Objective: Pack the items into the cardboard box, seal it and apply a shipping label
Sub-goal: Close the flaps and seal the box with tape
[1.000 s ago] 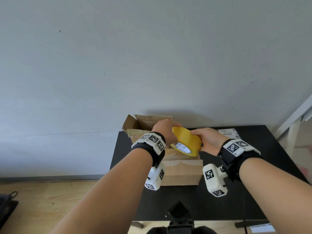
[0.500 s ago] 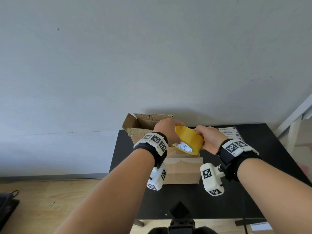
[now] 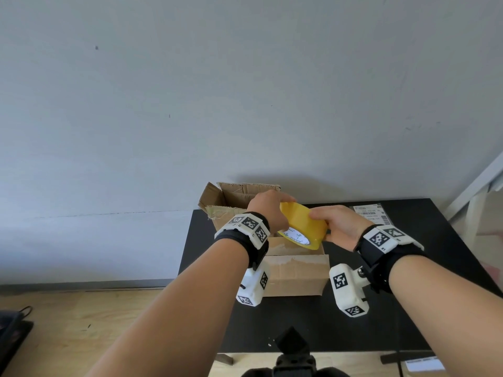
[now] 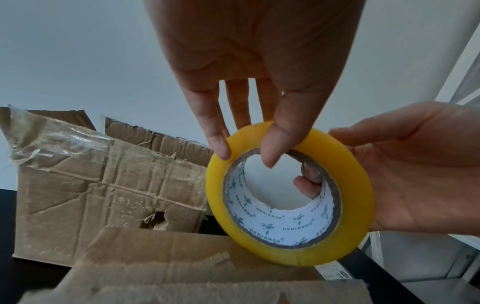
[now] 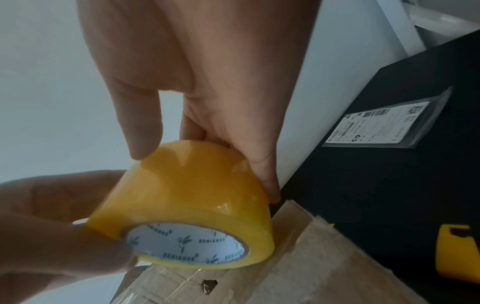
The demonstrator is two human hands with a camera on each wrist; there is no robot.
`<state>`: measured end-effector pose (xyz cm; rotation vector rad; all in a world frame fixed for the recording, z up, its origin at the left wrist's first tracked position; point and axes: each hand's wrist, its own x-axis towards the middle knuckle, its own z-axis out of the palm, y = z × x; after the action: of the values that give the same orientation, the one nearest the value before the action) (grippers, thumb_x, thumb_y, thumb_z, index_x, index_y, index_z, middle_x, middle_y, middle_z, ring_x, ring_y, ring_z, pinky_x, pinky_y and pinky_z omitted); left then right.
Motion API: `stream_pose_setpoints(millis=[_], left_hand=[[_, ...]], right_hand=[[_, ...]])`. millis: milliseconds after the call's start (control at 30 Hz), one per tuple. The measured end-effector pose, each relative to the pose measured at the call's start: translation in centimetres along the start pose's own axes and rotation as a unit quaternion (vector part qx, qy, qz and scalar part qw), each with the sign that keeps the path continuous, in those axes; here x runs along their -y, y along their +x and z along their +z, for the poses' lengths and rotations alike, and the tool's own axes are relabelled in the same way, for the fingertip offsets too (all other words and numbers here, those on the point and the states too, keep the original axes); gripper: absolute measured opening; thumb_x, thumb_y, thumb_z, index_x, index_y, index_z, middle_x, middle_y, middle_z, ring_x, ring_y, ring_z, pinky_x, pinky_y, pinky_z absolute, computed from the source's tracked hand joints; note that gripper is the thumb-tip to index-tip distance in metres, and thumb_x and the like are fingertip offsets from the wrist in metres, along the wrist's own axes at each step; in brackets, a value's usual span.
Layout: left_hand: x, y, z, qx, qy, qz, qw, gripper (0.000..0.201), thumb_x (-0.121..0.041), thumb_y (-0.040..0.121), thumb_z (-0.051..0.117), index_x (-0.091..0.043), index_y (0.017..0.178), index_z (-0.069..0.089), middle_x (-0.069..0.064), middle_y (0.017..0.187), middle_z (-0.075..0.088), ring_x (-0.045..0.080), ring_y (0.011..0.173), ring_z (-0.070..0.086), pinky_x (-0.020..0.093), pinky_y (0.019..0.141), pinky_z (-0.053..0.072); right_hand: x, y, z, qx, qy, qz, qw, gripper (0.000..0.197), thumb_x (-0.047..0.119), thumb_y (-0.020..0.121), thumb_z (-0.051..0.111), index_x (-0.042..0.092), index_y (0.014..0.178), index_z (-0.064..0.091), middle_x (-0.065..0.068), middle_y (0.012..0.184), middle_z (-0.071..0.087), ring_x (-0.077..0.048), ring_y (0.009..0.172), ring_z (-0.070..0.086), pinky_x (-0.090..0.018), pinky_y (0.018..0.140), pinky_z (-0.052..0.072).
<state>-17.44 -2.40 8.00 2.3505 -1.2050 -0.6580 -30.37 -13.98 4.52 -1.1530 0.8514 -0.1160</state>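
Observation:
A yellow tape roll (image 3: 302, 227) hangs just above the cardboard box (image 3: 296, 276), held between both hands. My left hand (image 3: 269, 210) pinches its left rim, thumb inside the white core (image 4: 280, 224) and fingers outside. My right hand (image 3: 337, 224) grips the roll's right side, thumb on the yellow band (image 5: 187, 205) and a fingertip (image 4: 309, 185) hooked into the core. The box's near flaps lie folded down; its far flaps (image 3: 239, 197) stand up, with old clear tape on them. What is inside the box is hidden. The shipping label (image 3: 371, 214) lies flat at the table's back right.
The black table (image 3: 408, 317) stands against a white wall. A yellow object (image 5: 457, 255) lies on the table right of the box. Wooden floor lies to the left, with a white frame (image 3: 473, 191) at the far right.
The hands have drawn a little closer round the roll. My right thumb has slid further over the top of the yellow band. The box has not moved.

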Motion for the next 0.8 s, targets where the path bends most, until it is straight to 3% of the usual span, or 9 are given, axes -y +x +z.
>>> stream_pose_setpoints(millis=[100,233,500,533,633,733,800], left_hand=[[-0.08,-0.08,0.03,-0.001,0.010,0.004,1.000,0.064,-0.003,0.073,0.071,-0.033,0.128,0.058,-0.003,0.130,0.057,0.017,0.105,0.060,0.025,0.070,0.050],[-0.02,-0.17,0.13,-0.007,0.013,0.009,1.000,0.065,-0.003,0.073,0.070,-0.033,0.129,0.058,-0.004,0.132,0.056,0.017,0.106,0.059,0.023,0.068,0.048],[-0.17,0.03,0.35,-0.008,0.015,0.010,1.000,0.064,-0.006,0.070,0.073,-0.036,0.126,0.059,-0.004,0.128,0.058,0.017,0.107,0.058,0.026,0.070,0.051],[-0.24,0.06,0.41,-0.009,0.019,0.013,1.000,0.064,-0.006,0.070,0.073,-0.036,0.126,0.059,-0.004,0.129,0.057,0.017,0.109,0.058,0.026,0.072,0.052],[-0.35,0.16,0.36,-0.008,0.031,0.015,0.999,0.064,-0.006,0.071,0.072,-0.035,0.127,0.059,-0.004,0.129,0.057,0.018,0.112,0.056,0.028,0.075,0.052],[-0.30,0.26,0.16,-0.003,0.028,0.012,1.000,0.065,-0.004,0.071,0.071,-0.035,0.127,0.059,-0.004,0.129,0.058,0.018,0.111,0.057,0.026,0.072,0.049],[-0.24,0.28,0.12,-0.002,0.026,0.012,1.000,0.064,-0.004,0.072,0.071,-0.034,0.127,0.059,-0.003,0.128,0.058,0.018,0.111,0.057,0.026,0.073,0.049]], right_hand=[[0.13,0.11,0.21,-0.016,-0.004,0.003,1.000,0.029,0.008,0.092,0.056,0.001,0.120,0.058,-0.020,0.120,0.059,-0.035,0.110,0.057,-0.043,0.082,0.051],[0.03,0.31,0.68,-0.056,-0.026,-0.006,0.998,0.014,0.008,0.086,0.057,0.006,0.101,0.059,-0.020,0.110,0.057,-0.036,0.102,0.056,-0.048,0.090,0.047],[0.24,0.37,0.74,-0.076,-0.030,-0.007,0.997,0.009,0.001,0.082,0.051,0.008,0.081,0.056,-0.015,0.091,0.049,-0.030,0.090,0.049,-0.042,0.077,0.042],[0.15,0.36,0.60,-0.078,-0.026,-0.009,0.997,0.010,-0.001,0.081,0.050,0.004,0.083,0.058,-0.014,0.091,0.049,-0.030,0.090,0.049,-0.041,0.077,0.042],[-0.09,0.19,0.09,-0.052,-0.014,-0.003,0.999,0.028,-0.001,0.085,0.051,-0.009,0.111,0.059,-0.020,0.103,0.057,-0.034,0.097,0.056,-0.042,0.078,0.049],[0.23,-0.30,0.12,-0.028,-0.019,-0.002,0.999,0.021,0.011,0.090,0.061,0.002,0.109,0.061,-0.019,0.113,0.060,-0.034,0.104,0.059,-0.048,0.084,0.051],[0.34,-0.19,0.07,-0.033,-0.033,-0.009,0.999,0.026,0.013,0.089,0.064,0.004,0.114,0.060,-0.018,0.116,0.061,-0.034,0.108,0.059,-0.052,0.089,0.050]])
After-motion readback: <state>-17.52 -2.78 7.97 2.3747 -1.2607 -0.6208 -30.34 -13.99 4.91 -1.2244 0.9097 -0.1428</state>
